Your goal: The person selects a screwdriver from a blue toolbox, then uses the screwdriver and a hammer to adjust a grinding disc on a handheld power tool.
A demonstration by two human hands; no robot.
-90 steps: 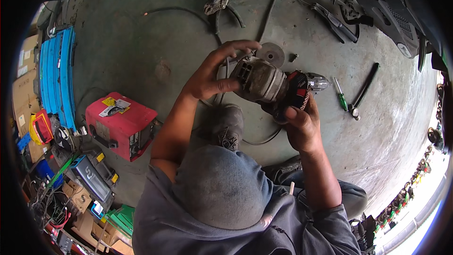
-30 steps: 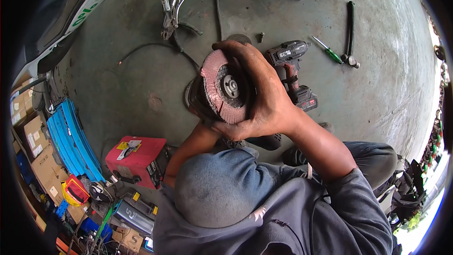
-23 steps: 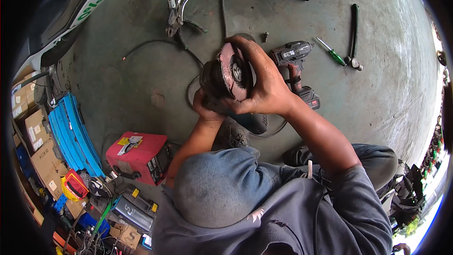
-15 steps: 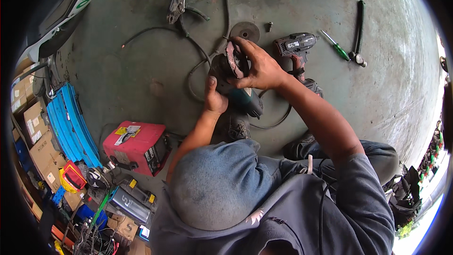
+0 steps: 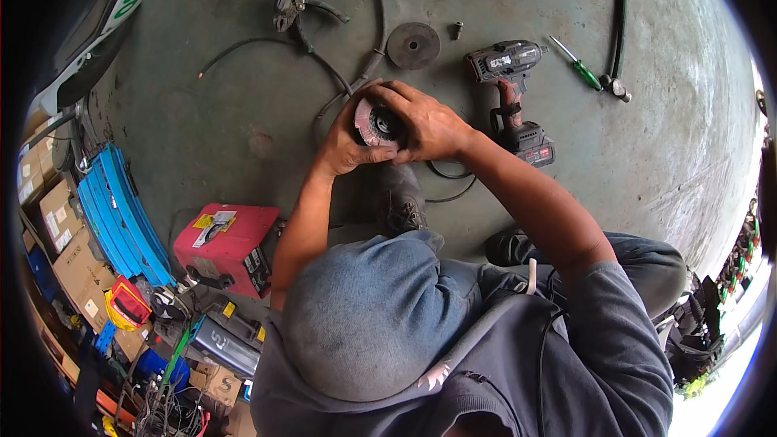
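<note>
Between my hands is a worn flap disc (image 5: 363, 124) with a ragged pink rim and a dark centre, its face turned up. My left hand (image 5: 340, 148) closes round its left and near side, the thumb lying along the near edge. From the right, my right hand (image 5: 437, 128) wraps its fingers over the far and right rim. The angle grinder is hidden under my hands, and I cannot tell whether the disc sits on it. Just beyond, a flat dark round disc (image 5: 413, 46) lies on the floor, a small metal fitting (image 5: 458, 30) beside it.
To the right lie a cordless impact wrench (image 5: 508, 73), a green-handled screwdriver (image 5: 584, 73) and a hammer (image 5: 621, 40). Locking pliers (image 5: 287, 8) and a cable (image 5: 380, 0) are ahead. A red box-shaped machine (image 5: 231, 247) stands left, near blue slatted panels (image 5: 121, 210). My boot (image 5: 401, 194) is below my hands.
The flap disc has turned from nearly edge-on to face up. My left hand has come up and closed on it. The grinder's teal body has gone out of sight. The view shifted slightly.
</note>
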